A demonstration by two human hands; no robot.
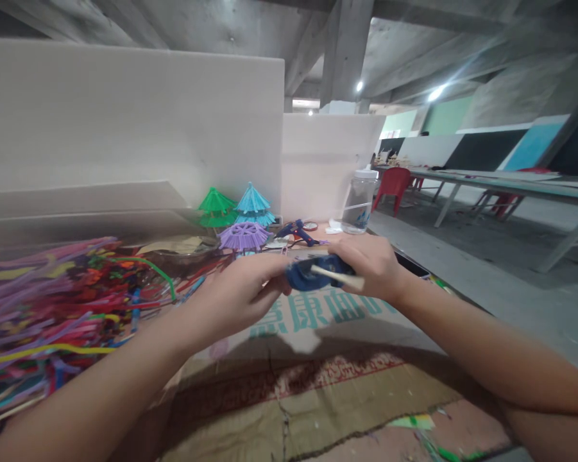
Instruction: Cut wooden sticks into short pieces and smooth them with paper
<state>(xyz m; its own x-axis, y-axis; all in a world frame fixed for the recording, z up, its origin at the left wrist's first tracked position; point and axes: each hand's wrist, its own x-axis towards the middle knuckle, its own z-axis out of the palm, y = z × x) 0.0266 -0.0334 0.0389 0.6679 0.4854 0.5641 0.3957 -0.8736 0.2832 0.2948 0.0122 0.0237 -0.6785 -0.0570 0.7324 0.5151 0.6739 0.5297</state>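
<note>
Above the printed cardboard (312, 378), both hands meet at a dark blue object (308, 274), blurred, perhaps a roll or a small craft piece. My left hand (245, 285) has its fingertips closed on the object's left end. My right hand (368, 263) is wrapped round its right end. A thin pale stick (339, 276) with a wider tip slants across the front of the blue object, below the right hand's fingers. Behind the hands stand a purple paper umbrella shape (246, 237), a green tiered one (215, 206) and a light blue tiered one (253, 204).
Many coloured fuzzy stems (62, 289) lie heaped at the left. Beyond the hands are a dark blue glue gun (298, 231) and a clear bottle (358, 202). White panels (135, 122) rise behind. A phone-like dark object (412, 265) lies by the right wrist.
</note>
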